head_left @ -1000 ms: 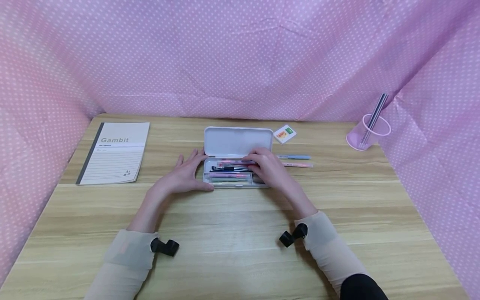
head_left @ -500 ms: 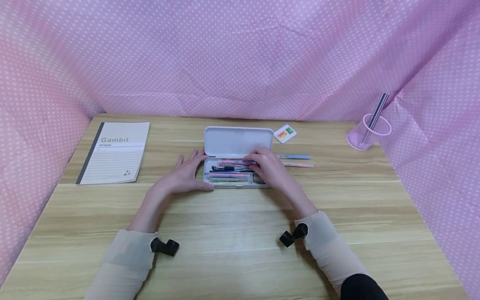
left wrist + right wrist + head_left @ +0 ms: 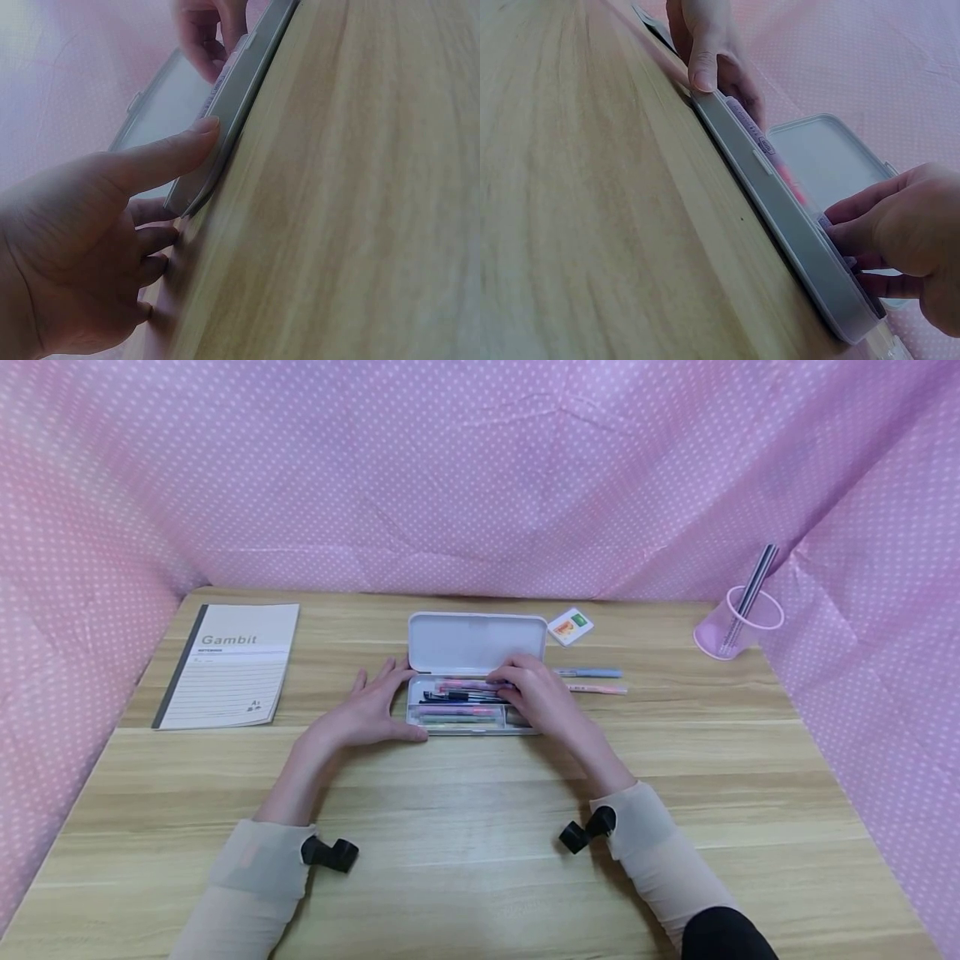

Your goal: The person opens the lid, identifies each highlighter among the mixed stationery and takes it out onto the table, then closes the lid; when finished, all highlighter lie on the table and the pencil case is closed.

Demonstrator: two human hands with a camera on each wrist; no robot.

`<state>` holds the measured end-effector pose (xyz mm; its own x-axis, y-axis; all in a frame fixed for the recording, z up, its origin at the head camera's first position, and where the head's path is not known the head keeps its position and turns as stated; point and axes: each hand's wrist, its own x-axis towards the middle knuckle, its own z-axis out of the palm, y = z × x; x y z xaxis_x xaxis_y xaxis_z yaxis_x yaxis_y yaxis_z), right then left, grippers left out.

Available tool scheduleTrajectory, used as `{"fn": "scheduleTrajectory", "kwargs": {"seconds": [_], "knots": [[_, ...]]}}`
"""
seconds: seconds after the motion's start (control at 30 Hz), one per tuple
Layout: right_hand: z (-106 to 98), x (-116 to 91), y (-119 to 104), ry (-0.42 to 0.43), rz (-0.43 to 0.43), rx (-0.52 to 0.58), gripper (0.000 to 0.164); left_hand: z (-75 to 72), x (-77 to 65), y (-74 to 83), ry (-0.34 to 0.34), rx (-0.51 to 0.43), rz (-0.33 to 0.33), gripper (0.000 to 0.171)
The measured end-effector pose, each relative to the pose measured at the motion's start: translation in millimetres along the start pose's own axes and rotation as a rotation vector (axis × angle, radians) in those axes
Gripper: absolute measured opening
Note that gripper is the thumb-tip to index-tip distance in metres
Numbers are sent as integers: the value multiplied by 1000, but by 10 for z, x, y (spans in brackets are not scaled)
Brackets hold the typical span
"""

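An open white pencil case (image 3: 477,643) stands mid-table with its lid folded back. My left hand (image 3: 365,710) holds the case's left end, thumb on the front wall and fingers around the side and back. In the left wrist view, the lower fingertips (image 3: 142,311) touch the tabletop. My right hand (image 3: 536,693) reaches into the right part of the case, where thumb and fingers pinch a pink and purple pen (image 3: 461,685) in the back compartment. A black pen (image 3: 457,697) lies before it. Several pastel pens (image 3: 457,713) fill the front compartment. The right fingertips are partly hidden.
Right of the case lie a blue pen (image 3: 592,673) and a pink pen (image 3: 600,690). A white eraser-like block (image 3: 570,627) sits by the lid. A notebook (image 3: 232,677) is at left; a pink mesh cup (image 3: 723,639) with dark sticks stands at far right.
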<state>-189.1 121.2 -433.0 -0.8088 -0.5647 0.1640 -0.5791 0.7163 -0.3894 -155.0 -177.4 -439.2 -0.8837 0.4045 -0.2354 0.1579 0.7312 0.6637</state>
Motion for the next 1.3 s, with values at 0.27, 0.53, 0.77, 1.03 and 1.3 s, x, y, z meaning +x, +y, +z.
{"fn": "scheduleTrajectory", "kwargs": {"seconds": [0.27,0.53,0.77,1.03,1.3], "knots": [[2,7,-5,6,-15,-5,19,-2,6,3,-1,-2,0,101],[12,9,-12,6,-7,-14,19,5,5,0,-2,-2,1,102],[7,4,-16,1,7,-10,19,1,3,5,-2,3,4,101],[-1,12,-13,10,10,-14,18,-1,-1,5,2,3,2,102],[-81,-52,57,63,-20,8,18,-3,-11,9,2,2,1,102]]}}
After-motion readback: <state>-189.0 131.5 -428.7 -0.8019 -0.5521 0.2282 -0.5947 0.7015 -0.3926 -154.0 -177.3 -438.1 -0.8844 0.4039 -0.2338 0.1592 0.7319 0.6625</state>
